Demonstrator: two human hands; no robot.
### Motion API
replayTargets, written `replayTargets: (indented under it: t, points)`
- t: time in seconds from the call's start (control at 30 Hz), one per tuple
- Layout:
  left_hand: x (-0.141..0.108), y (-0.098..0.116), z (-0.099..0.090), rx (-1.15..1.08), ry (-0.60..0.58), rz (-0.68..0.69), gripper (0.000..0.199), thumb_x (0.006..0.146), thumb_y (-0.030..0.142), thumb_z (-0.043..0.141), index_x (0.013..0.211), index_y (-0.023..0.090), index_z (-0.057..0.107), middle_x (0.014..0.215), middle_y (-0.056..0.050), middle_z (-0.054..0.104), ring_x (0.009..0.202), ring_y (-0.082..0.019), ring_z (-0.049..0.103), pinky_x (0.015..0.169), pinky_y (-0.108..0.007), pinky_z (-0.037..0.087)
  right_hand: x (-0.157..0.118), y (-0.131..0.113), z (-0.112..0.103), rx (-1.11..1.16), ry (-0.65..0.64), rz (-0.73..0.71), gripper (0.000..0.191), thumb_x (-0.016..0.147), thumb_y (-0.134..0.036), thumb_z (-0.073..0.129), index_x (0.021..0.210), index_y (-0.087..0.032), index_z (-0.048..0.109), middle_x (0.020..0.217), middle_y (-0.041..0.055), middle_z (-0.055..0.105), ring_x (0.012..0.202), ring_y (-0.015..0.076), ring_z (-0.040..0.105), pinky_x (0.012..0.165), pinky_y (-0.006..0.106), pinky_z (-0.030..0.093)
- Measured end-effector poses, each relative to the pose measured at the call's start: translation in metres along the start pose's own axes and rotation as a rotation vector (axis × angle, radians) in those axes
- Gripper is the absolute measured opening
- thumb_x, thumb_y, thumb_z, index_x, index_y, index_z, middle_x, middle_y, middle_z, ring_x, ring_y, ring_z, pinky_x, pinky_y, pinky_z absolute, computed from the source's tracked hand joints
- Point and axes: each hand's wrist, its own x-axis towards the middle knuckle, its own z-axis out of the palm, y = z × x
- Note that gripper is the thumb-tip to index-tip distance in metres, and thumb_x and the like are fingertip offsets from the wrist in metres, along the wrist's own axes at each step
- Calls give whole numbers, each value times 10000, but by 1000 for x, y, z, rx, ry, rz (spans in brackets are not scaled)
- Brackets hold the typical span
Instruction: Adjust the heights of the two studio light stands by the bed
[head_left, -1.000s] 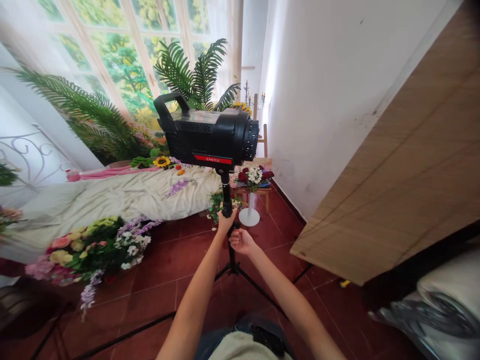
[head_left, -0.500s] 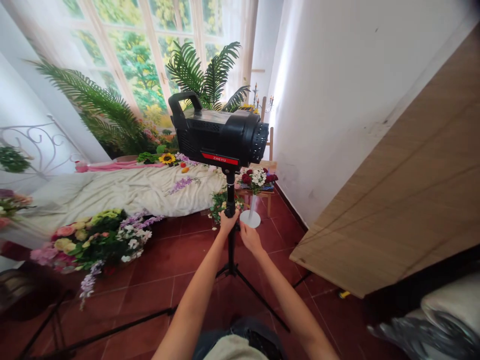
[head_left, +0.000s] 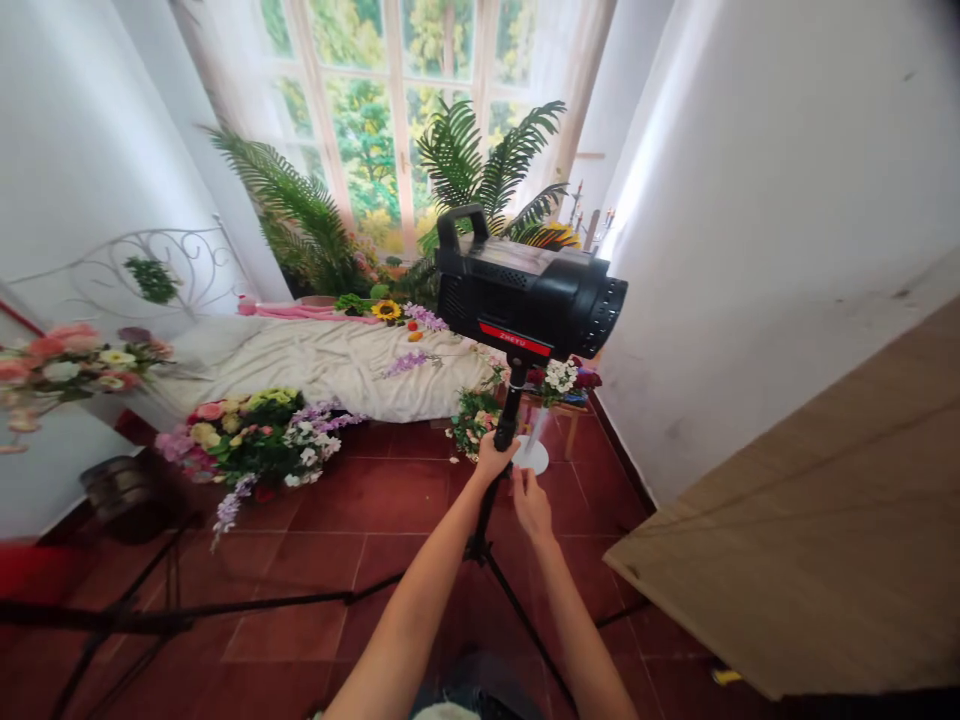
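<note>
A black studio light (head_left: 529, 295) with a top handle and a red label stands in front of me, its lens end pointing right. It sits on a black light stand (head_left: 509, 412) with spread legs. My left hand (head_left: 495, 458) is wrapped round the stand's pole just below the light. Slightly lower, my right hand (head_left: 531, 507) is beside the pole with its fingertips pinched together. Whatever those fingers may hold is too small to make out. Behind the right hand shows a white round base (head_left: 532, 456) under a vase of flowers.
A bed with a cream sheet (head_left: 300, 365) lies beyond, with palm fronds and a window behind it. Flower bunches (head_left: 255, 440) stand at its near side. Another stand's black leg (head_left: 270, 603) crosses the red tiled floor at left. A wooden panel (head_left: 810, 520) leans at right.
My view has swung left, so the scene sits further right. The light and its pole now lean a little more to the right. My left hand keeps its hold; the right hand is slightly lower.
</note>
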Motion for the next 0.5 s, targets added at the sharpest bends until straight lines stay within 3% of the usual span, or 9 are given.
replayTargets:
  t: [0.1, 0.17, 0.23, 0.3, 0.37, 0.5]
  points:
    - [-2, 2, -6, -11, -20, 0, 270, 614, 372, 667, 590, 123, 563, 567, 1, 519, 544, -93, 454, 512, -211, 376, 1, -10, -10, -427, 144, -188, 469, 857, -584, 290, 870, -218, 585, 831, 51, 645, 733, 162, 575, 550, 220, 308]
    - [-5, 4, -9, -18, -35, -9, 298, 614, 400, 673, 614, 119, 573, 579, 3, 516, 548, -90, 445, 521, -213, 376, 6, -12, -12, -534, 126, -240, 478, 888, -522, 263, 870, -203, 618, 844, 76, 653, 747, 168, 584, 567, 229, 309]
    - [-8, 8, -12, -30, -46, -23, 314, 622, 416, 671, 674, 117, 589, 599, 8, 519, 559, -89, 445, 539, -215, 384, 12, -11, -9, -522, 110, -194, 502, 898, -484, 260, 815, -167, 640, 749, 99, 649, 675, 162, 581, 555, 238, 308]
    - [-13, 12, -16, -51, -64, -17, 314, 642, 405, 663, 760, 120, 603, 649, 2, 543, 601, -98, 472, 584, -222, 408, 17, -8, -3, -376, 69, -75, 550, 896, -477, 247, 638, -154, 610, 572, 87, 596, 550, 148, 543, 524, 248, 307]
    - [-21, 14, -25, -84, -96, 14, 311, 663, 359, 656, 872, 133, 608, 753, -24, 587, 693, -121, 521, 663, -242, 438, 18, -6, 4, -92, -24, 67, 571, 886, -499, 229, 472, -191, 475, 397, 33, 464, 410, 126, 442, 468, 253, 289]
    - [-48, -4, -65, -156, -91, 0, 375, 695, 258, 628, 1057, 173, 573, 1004, -91, 602, 871, -158, 569, 780, -283, 458, 15, -8, 12, 590, -295, 334, 454, 856, -452, 335, 464, -241, 246, 313, -86, 173, 308, 78, 161, 371, 230, 174]
